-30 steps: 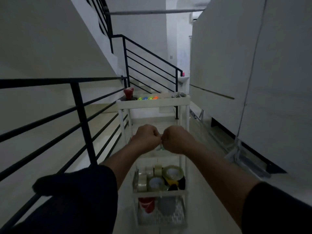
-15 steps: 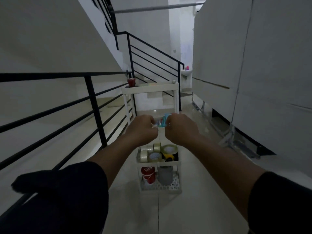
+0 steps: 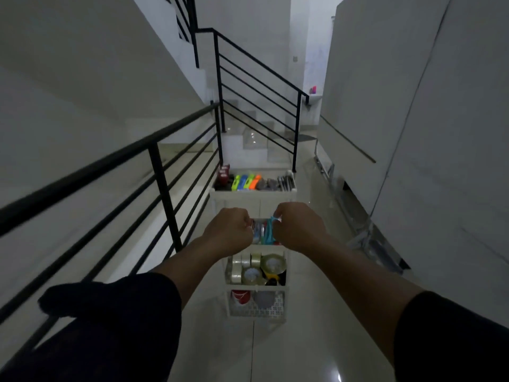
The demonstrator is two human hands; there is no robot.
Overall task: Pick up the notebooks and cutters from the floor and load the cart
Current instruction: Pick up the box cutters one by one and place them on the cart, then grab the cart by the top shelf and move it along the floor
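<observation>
Currently, the fingers (image 3: 249, 226) of the left hand (image 3: 228, 230) and of the right hand (image 3: 298, 227) are being held curled into fists at the cart (image 3: 253, 195); what they are clamped on cannot be told, though a teal loop (image 3: 270, 230) is being touched by the right. Cutters (image 3: 246, 182) in bright colours are being carried in the top tray, with what may be notebooks (image 3: 285, 183) beside them. Tape rolls (image 3: 257, 268) are being held on a lower shelf. No task items are being shown on the floor (image 3: 303, 340). A black railing (image 3: 162, 175) is being passed just left of the cart; if the cart is steered off line, its frame could be caught there and the loose cutters shaken out.
</observation>
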